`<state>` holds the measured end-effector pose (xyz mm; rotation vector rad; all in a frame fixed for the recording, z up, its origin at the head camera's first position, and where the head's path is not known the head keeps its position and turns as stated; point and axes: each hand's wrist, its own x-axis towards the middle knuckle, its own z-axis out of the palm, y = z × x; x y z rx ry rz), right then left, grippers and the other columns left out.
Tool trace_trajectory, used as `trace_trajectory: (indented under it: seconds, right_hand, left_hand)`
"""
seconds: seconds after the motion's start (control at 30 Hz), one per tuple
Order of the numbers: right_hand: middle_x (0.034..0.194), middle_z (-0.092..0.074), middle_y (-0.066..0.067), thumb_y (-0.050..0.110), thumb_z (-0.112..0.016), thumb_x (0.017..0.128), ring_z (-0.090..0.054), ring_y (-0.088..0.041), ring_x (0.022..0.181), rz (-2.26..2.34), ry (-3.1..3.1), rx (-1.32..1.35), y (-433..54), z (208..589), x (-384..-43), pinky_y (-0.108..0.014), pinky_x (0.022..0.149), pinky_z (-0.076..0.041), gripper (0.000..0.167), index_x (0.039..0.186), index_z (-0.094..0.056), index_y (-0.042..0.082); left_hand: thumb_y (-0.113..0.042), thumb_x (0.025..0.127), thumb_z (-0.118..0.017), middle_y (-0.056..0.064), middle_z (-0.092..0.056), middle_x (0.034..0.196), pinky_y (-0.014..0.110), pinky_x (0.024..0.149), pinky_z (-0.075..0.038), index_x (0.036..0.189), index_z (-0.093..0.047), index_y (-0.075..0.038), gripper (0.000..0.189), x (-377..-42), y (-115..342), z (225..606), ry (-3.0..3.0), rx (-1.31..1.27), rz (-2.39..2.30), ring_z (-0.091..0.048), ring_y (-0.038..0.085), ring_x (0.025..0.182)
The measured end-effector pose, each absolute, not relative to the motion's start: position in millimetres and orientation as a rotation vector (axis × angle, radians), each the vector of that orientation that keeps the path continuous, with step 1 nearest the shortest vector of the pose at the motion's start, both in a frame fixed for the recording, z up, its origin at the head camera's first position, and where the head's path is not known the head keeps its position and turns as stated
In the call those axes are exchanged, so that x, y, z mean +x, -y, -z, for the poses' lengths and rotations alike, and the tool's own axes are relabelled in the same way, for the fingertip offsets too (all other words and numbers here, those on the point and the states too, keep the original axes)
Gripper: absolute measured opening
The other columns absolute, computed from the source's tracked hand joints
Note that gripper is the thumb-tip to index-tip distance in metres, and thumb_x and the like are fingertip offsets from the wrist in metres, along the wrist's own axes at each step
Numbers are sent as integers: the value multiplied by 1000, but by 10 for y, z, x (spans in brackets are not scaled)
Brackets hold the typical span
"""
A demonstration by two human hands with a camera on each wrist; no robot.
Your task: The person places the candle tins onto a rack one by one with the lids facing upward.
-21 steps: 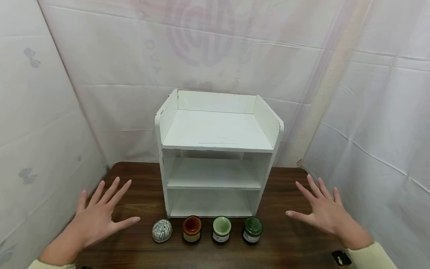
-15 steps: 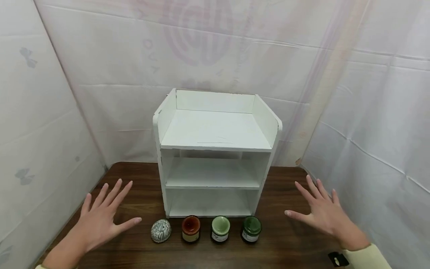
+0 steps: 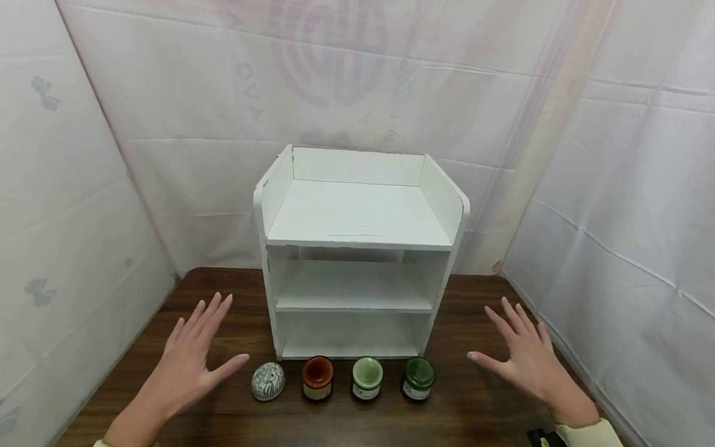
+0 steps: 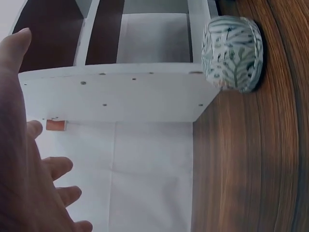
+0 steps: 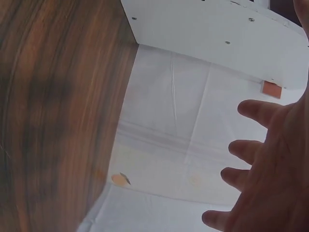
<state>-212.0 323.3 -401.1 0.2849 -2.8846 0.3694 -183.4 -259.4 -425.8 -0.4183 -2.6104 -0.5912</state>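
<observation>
My left hand (image 3: 187, 366) hovers left of a small rounded object with a leafy grey-green and white pattern (image 3: 268, 381). Its fingers are spread and hold nothing. In the left wrist view that patterned object (image 4: 233, 54) sits by the shelf's front corner. Beside it, in a row, stand a brown jar (image 3: 318, 375), a light green jar (image 3: 367, 377) and a dark green jar (image 3: 419, 377), each with a label. Over the table's right side, my right hand (image 3: 527, 360) is likewise spread, touching nothing. Behind the row stands a white shelf unit (image 3: 357, 214) with bare boards.
The dark wooden table (image 3: 223, 422) is enclosed by white sheeting (image 3: 212, 93) at the back and both sides. A small orange-red piece (image 4: 56, 125) shows near the shelf's back edge. A black item (image 3: 544, 438) lies beside the right sleeve.
Both hands have moved inward, the left one to the right and the right one slightly to the left. The patterned object, the jars and the shelf unit stay in place.
</observation>
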Motion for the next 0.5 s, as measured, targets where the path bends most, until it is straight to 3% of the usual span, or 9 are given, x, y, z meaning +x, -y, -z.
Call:
trace_trajectory:
  seconds: [0.37, 0.5]
  right_hand:
    - [162, -36, -22, 63, -77, 81, -31, -49, 148, -418, 2733, 358, -3137, 4148, -2112, -78, 103, -27, 90, 150, -50, 12]
    - [159, -40, -24, 59, -80, 81, -37, -51, 144, -441, 2689, 389, -3090, 4235, -2102, -77, 100, -34, 87, 148, -53, 11]
  left_hand:
    - [-39, 92, -75, 12, -13, 173, 54, 129, -3, 166, -13, -24, 98, -1941, 2457, 4297, 2516, -472, 745, -8, 35, 160]
    - [-34, 93, -74, 12, -17, 172, 65, 124, -14, 166, -16, -24, 93, -1965, 2410, 4316, 2488, -474, 827, -13, 40, 159]
